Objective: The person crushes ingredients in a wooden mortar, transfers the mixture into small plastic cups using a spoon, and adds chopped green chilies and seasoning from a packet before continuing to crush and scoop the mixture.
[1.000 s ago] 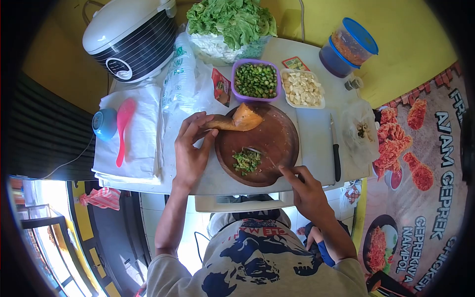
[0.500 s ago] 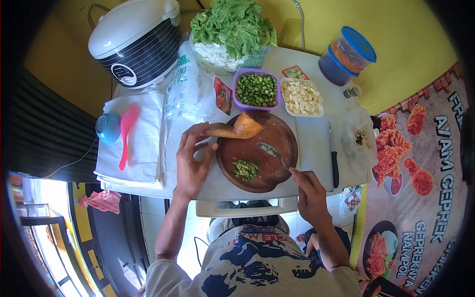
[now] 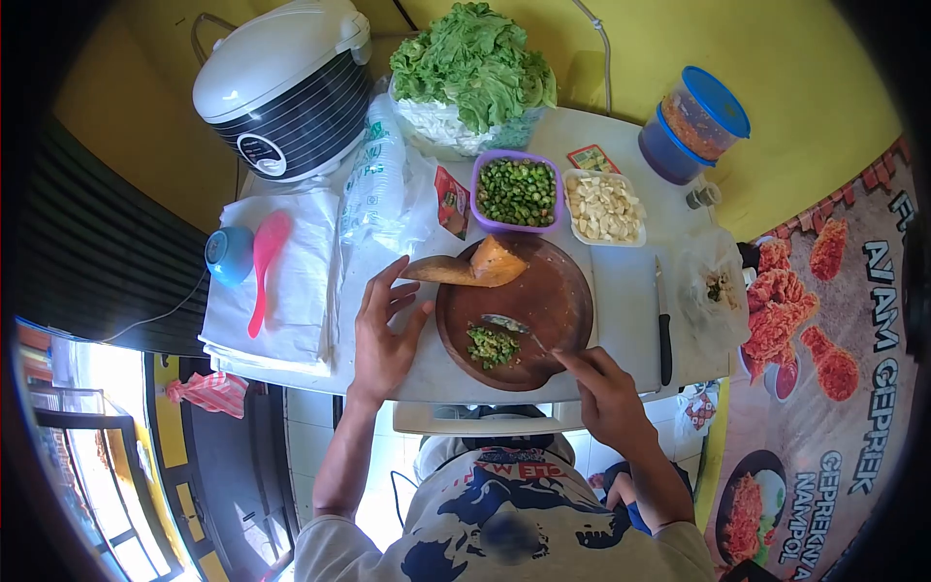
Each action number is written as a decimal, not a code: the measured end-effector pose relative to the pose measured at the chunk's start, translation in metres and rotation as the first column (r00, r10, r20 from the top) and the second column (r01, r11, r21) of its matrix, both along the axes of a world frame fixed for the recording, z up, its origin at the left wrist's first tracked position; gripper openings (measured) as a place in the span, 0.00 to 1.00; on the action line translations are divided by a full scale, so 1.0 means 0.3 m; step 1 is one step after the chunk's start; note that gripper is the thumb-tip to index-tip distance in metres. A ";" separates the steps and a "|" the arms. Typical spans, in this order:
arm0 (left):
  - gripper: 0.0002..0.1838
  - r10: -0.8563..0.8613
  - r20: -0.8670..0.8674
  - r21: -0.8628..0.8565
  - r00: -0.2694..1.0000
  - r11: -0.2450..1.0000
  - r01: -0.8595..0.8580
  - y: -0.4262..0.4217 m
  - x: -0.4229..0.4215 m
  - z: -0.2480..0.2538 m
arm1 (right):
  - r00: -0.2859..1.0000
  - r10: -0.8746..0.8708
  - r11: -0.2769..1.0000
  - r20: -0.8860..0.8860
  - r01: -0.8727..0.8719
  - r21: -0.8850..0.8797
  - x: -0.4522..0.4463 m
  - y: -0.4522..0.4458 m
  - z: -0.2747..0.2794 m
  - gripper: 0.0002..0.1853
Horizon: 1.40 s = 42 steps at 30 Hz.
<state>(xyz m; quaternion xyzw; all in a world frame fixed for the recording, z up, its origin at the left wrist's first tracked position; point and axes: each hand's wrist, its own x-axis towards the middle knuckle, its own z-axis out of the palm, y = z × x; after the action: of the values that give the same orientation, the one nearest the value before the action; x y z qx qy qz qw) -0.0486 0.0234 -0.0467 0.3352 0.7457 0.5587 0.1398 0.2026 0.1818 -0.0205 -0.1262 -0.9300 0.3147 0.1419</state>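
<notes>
My right hand (image 3: pixel 613 403) grips a metal spoon (image 3: pixel 505 323) by its handle end. The spoon's bowl touches the top of a small heap of crushed green chilies (image 3: pixel 492 346) in a round brown mortar (image 3: pixel 562 286). Across the mortar's far left rim lies a wooden pestle (image 3: pixel 451 271), its orange-stained head inside and its handle sticking out to the left. My left hand (image 3: pixel 386 339) is beside that handle, thumb and fingers apart, the index fingertip at or near the handle's end; whether it touches, I cannot tell.
Behind the mortar stand a purple tub of cut green chilies (image 3: pixel 516 223) and a white tray of garlic cloves (image 3: pixel 603 238). A knife (image 3: pixel 664 339) lies to the right. White paper sheets (image 3: pixel 310 281) with a pink rice paddle (image 3: pixel 267 262) and blue bowl (image 3: pixel 229 257) are left.
The spoon has moved left and nearer me, from the mortar's middle onto the crushed chilies. My left fingers have come away from around the pestle handle. The whole view has shifted slightly.
</notes>
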 end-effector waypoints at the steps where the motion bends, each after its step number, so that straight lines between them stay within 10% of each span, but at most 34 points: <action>1: 0.29 0.028 -0.028 0.026 0.999 0.999 -0.028 -0.006 -0.006 -0.005 | 0.996 -0.067 0.996 -0.057 0.062 -0.070 0.011 0.021 -0.014 0.27; 12: 0.30 0.166 -0.656 -0.077 0.736 0.956 -0.284 0.104 -0.199 0.102 | 0.958 -0.288 0.896 0.014 0.275 -0.349 0.005 0.117 -0.031 0.19; 18: 0.44 0.128 -0.611 -0.184 0.781 0.937 -0.297 0.180 -0.326 0.091 | 0.954 -0.299 0.879 -0.004 0.274 -0.391 0.014 0.128 -0.049 0.20; 27: 0.29 0.342 -0.284 -0.153 0.896 0.906 -0.394 0.094 -0.408 0.116 | 0.933 -0.359 0.842 0.017 0.331 -0.425 0.018 0.138 -0.072 0.19; 42: 0.49 0.198 -0.413 -0.446 0.889 0.807 -0.387 0.079 -0.405 0.198 | 0.929 -0.368 0.832 0.033 0.345 -0.435 0.010 0.147 -0.081 0.17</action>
<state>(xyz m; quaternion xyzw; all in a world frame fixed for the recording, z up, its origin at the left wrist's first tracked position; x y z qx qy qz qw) -0.1702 0.0470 0.0127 0.2575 0.9234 0.2847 0.0015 0.2056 0.2260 -0.0448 -0.3173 -0.7926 0.4846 0.1903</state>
